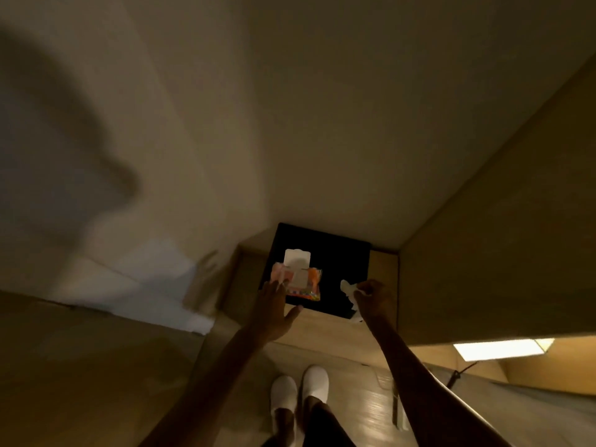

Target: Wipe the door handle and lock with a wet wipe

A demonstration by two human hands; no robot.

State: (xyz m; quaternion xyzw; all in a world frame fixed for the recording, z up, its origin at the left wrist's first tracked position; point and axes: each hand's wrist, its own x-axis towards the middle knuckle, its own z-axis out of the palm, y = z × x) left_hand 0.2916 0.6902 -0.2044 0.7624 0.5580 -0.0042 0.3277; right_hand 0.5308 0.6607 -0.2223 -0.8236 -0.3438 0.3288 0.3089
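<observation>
An orange wet wipe pack (pixel 301 280) with its white lid flipped open lies on a black surface (pixel 342 253) low in front of me. My left hand (pixel 274 309) rests flat on the pack's near left edge, fingers spread. My right hand (pixel 374 300) pinches a crumpled white wet wipe (pixel 349 290) just right of the pack, above the black surface. No door handle or lock is in view.
A pale wall fills the upper view. A wooden panel (pixel 500 253) stands close on the right. The black surface sits on a wooden ledge (pixel 322 327). My feet in white slippers (pixel 300 395) stand on the wood floor below.
</observation>
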